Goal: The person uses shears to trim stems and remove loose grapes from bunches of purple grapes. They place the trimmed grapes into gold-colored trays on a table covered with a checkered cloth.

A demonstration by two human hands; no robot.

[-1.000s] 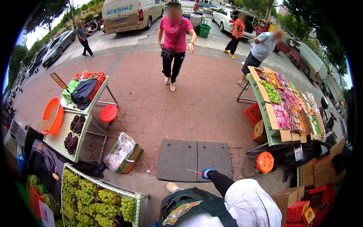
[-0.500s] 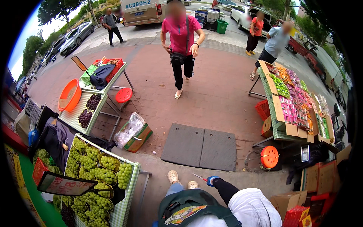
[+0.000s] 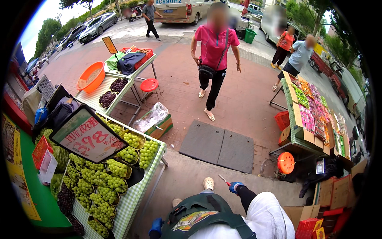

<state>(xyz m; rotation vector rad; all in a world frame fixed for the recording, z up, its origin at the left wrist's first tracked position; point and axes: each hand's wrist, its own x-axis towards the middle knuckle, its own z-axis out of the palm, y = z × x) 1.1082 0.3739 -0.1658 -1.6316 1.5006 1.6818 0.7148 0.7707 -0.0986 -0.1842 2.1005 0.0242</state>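
Note:
My right hand (image 3: pixel 235 187), in a blue glove, is closed round the red handle of a knife (image 3: pixel 223 179). The thin blade points forward and left, above the grey pavement. At the lower edge my left hand (image 3: pixel 156 228), also in a blue glove, hangs beside my dark green apron (image 3: pixel 205 213). Its fingers are too hidden to read. Nearest to it is the stand on my left, with several bunches of green grapes (image 3: pixel 108 194) on a green checked cloth (image 3: pixel 135 199). A framed price sign (image 3: pixel 88 133) rises over the grapes.
A person in a pink shirt (image 3: pixel 215 47) walks ahead, beyond grey ramp plates (image 3: pixel 217 146). On the right, a table of packaged goods (image 3: pixel 312 107) stands near a red stool (image 3: pixel 285 162). Dark grapes (image 3: pixel 107 98) and an orange basin (image 3: pixel 90 77) are further left. An open box (image 3: pixel 161 125) sits on the paving.
The person in pink has come closer. My view has turned left, so the scene sits further right. My left gloved hand now shows, and my feet have stepped. The knife stays in my right hand.

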